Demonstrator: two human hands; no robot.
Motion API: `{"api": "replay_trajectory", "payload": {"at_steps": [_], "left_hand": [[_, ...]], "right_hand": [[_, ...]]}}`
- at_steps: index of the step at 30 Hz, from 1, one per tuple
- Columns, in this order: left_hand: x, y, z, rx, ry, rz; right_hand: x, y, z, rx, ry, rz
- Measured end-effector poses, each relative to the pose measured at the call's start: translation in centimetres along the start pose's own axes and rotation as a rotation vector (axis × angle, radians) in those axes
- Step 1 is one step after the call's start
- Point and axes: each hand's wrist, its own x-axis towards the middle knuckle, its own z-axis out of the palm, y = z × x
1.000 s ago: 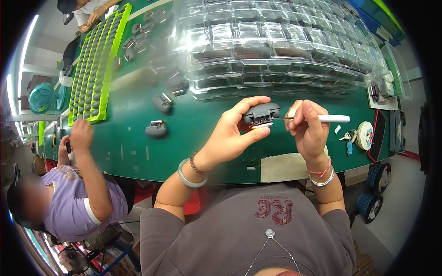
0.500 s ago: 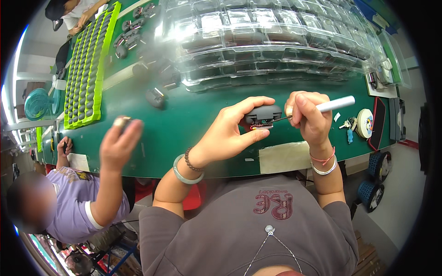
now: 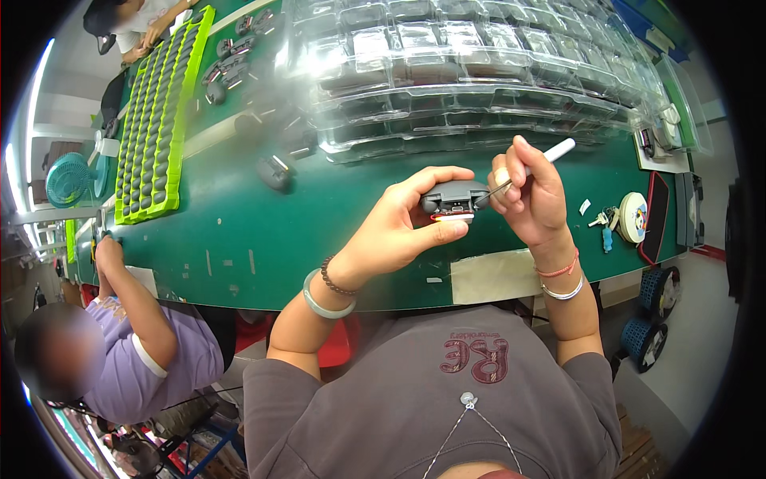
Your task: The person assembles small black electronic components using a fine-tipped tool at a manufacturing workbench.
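A dark grey rounded electronic casing (image 3: 456, 191) is pinched between the thumb and fingers of my left hand (image 3: 403, 217), above the green table. Its near side is open, showing a small port, inner parts and a red and white strip along the bottom. My right hand (image 3: 533, 194) is closed on a slim pen-like hand tool (image 3: 552, 157) with a pale silver handle and a thin dark shaft. The shaft points down and left to the casing's right end. Whether its tip touches the casing, I cannot tell.
Stacked clear plastic trays (image 3: 479, 108) stand beyond my hands. More grey casings (image 3: 275, 172) lie to the left, near a lime-green tray (image 3: 159, 120) of dark round pieces. A round case (image 3: 633, 215) with keys sits at right. A co-worker (image 3: 152, 351) sits at left.
My right hand has turned, tipping the tool's handle up and its shaft more steeply downward. The casing has turned, its open side now facing me. The co-worker's raised hand has moved away leftward.
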Motion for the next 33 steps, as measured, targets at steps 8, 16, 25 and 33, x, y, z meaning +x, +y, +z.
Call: {"api": "replay_trajectory", "payload": {"at_steps": [8, 16, 25, 33], "left_hand": [[-0.2, 0.8, -0.7, 0.012, 0.094, 0.016], [-6.6, 5.7, -5.0, 0.216, 0.207, 0.044], [-7.3, 6.5, -26.3, 0.911, 1.015, -0.083], [0.7, 6.2, -32.7, 1.275, 0.901, -0.146]], "right_hand": [[0.4, -0.2, 0.4, -0.043, 0.037, -0.076], [-0.4, -0.3, 0.3, -0.026, 0.063, -0.111], [-0.5, -0.2, 0.9, -0.091, 0.053, -0.144], [0.0, -0.6, 0.2, -0.121, 0.134, -0.142]]}}
